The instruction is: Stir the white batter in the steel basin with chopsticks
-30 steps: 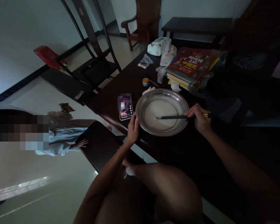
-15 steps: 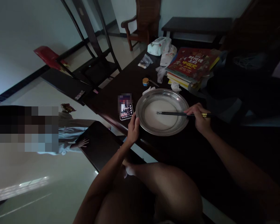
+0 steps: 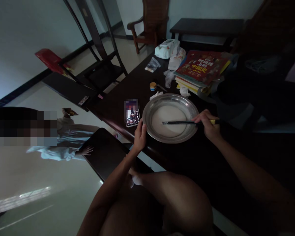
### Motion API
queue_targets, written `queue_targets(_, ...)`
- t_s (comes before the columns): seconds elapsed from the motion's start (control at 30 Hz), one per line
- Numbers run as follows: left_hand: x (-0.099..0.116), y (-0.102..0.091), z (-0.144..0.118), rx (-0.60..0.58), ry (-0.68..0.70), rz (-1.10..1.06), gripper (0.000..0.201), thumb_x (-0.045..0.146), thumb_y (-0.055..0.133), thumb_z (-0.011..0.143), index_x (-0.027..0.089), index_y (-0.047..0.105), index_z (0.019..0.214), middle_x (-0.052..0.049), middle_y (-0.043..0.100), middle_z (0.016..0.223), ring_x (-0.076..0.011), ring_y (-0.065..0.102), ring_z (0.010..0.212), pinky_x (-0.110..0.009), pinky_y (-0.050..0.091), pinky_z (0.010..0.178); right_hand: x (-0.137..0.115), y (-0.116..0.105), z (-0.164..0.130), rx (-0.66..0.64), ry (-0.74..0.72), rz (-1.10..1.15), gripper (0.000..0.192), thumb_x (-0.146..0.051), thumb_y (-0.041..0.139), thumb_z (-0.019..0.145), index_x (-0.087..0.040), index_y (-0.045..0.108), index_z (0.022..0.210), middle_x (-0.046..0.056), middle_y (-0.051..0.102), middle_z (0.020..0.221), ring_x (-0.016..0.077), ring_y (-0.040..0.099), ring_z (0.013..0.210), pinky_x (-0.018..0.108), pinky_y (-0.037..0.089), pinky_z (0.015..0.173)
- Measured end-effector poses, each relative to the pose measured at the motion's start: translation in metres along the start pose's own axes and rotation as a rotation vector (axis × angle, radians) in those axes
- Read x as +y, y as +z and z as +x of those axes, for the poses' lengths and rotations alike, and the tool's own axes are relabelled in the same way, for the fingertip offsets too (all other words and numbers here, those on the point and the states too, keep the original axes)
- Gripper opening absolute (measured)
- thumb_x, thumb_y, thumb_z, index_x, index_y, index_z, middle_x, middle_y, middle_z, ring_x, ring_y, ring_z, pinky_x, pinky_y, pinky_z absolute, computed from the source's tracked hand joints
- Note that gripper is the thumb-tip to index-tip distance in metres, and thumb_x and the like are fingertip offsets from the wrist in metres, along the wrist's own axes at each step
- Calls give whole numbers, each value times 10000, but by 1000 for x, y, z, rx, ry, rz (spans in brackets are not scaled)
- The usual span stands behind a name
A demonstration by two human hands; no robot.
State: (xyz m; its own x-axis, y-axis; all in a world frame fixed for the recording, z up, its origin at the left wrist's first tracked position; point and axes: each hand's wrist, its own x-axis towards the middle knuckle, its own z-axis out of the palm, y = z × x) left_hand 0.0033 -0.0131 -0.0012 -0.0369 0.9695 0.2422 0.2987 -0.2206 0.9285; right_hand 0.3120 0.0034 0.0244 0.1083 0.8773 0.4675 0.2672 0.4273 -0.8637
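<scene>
A round metal basin is set on a dark worktop, close to the edge nearest the sitter's leg, its milky white contents spread across the bottom. The basin's rim is met by the left hand, the fingers laid against its side; whether they are clamped on it cannot be told. Black chopsticks are held across the opposite rim, the fingers of the right hand clamped on them, and their tips are brought over the white contents. A lit phone is placed just beside the basin, near the same edge. A small jar and piled books are seen farther in, and bags are left toward the far corner.
</scene>
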Motion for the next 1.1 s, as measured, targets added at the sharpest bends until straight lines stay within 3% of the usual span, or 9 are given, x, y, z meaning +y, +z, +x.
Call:
queue_targets(0.2, -1, 0, 0, -4, -4, -11, 613, 647, 427, 1002, 190, 584, 1380, -126, 666, 1388, -273, 614, 1306, -427, 467, 1132, 2, 0, 0, 61, -3, 51, 482, -540, 547, 966, -277, 682, 585, 2, 727, 646, 208, 642, 705, 424, 491, 762)
queue_targets(0.37, -1, 0, 0, -6, -8, -12, 627, 654, 422, 1000, 184, 582, 1381, -131, 664, 1388, -272, 612, 1305, -426, 464, 1134, 1, -1, 0, -18, -22, -15, 452, -567, 552, 955, -288, 716, 638, 8, 748, 683, 229, 653, 775, 442, 492, 807)
queue_targets(0.5, -1, 1, 0, -3, -11, -19, 630, 665, 424, 994, 192, 587, 1377, -127, 664, 1391, -276, 608, 1313, -432, 456, 1143, 1, -1, 0, 49, -25, 20, 481, -550, 546, 962, -281, 684, 588, 2, 727, 644, 214, 634, 717, 429, 482, 771)
queue_targets(0.67, -2, 2, 1, 4, -10, -22, 665, 698, 421, 978, 187, 596, 1365, -134, 658, 1401, -286, 601, 1327, -435, 450, 1149, 1, -1, 1, -28, -22, -2, 431, -546, 566, 956, -286, 723, 650, 0, 741, 672, 222, 660, 790, 428, 490, 810)
queue_targets(0.8, -2, 1, 1, -8, -21, -17, 668, 694, 421, 981, 184, 586, 1379, -137, 655, 1405, -286, 595, 1335, -438, 447, 1152, 1, -1, 1, 55, -21, 28, 478, -545, 553, 965, -271, 690, 598, 2, 725, 644, 208, 647, 723, 415, 487, 775)
queue_targets(0.97, -3, 1, 1, -2, -12, -2, 676, 706, 418, 975, 189, 596, 1372, -134, 658, 1399, -289, 593, 1336, -442, 450, 1152, 1, 0, -1, -13, -2, 17, 447, -559, 565, 954, -282, 707, 634, 4, 738, 679, 217, 664, 779, 430, 501, 811)
queue_targets(1.1, -2, 1, 1, -1, -14, 3, 673, 705, 410, 977, 188, 601, 1363, -136, 657, 1403, -290, 594, 1338, -438, 452, 1152, 1, 0, -1, 54, 16, 0, 478, -585, 549, 948, -287, 686, 601, 9, 719, 652, 224, 647, 755, 451, 499, 801)
